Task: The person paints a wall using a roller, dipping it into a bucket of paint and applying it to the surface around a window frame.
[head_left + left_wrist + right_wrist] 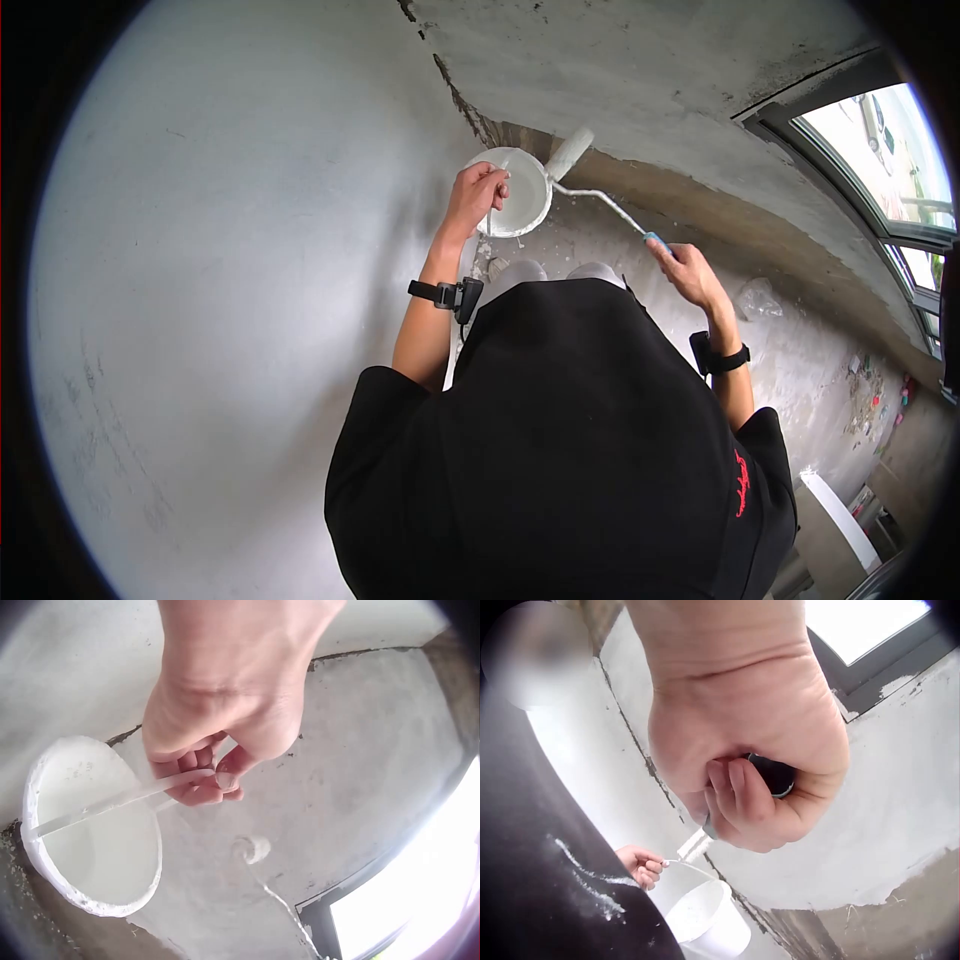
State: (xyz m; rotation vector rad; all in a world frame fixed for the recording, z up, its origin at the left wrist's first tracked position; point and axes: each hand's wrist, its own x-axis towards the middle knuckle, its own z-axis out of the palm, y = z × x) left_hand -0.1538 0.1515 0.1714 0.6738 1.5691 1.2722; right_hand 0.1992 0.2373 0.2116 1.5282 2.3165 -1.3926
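Observation:
A white bucket [527,205] of pale paint hangs by its handle [112,802] from my left hand [474,203], whose fingers pinch the strip in the left wrist view [225,727]. My right hand [690,275] grips the blue handle [655,242] of a paint roller, also seen curled round it in the right wrist view [750,765]. The white roller head [570,154] is beside the bucket's rim, on its right in the head view; whether they touch I cannot tell. In the right wrist view the bucket [727,922] is tilted.
A pale wall [230,250] stands on the left, a grey wall [640,80] ahead with a window [880,150] at the right. A clear plastic bag [760,299] and scattered debris [865,395] lie on the floor at the right.

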